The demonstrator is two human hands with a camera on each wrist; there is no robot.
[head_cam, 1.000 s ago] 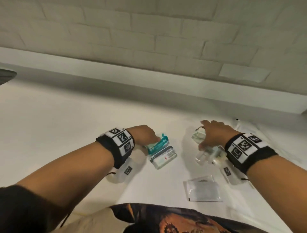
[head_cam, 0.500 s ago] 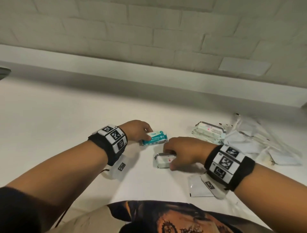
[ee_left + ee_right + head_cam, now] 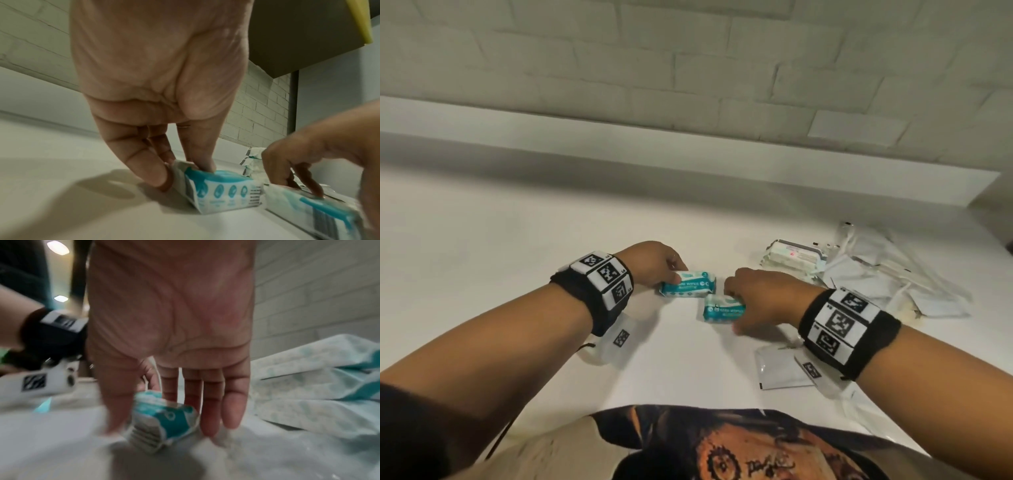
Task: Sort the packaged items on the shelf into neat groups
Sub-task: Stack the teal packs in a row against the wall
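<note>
Two small teal-and-white wipes packs lie on the white shelf (image 3: 517,274). My left hand (image 3: 674,270) pinches the left end of the far pack (image 3: 690,282); the left wrist view shows the thumb and fingers (image 3: 158,175) on that pack (image 3: 222,193). My right hand (image 3: 739,306) grips the near pack (image 3: 720,308), thumb on one side and fingers on the other. In the right wrist view that hand (image 3: 162,422) straddles the pack (image 3: 164,417). The two packs lie side by side, slightly offset.
A stack of white packs (image 3: 794,255) sits behind my right hand. Further right is a loose pile of clear and white pouches (image 3: 893,284). A flat white sachet (image 3: 780,371) lies near the front edge, under my right wrist. A brick wall (image 3: 688,68) backs the shelf.
My right hand left the stack at the right and took the second pack, which now shows its teal face. My left hand slid the first pack away from it.
</note>
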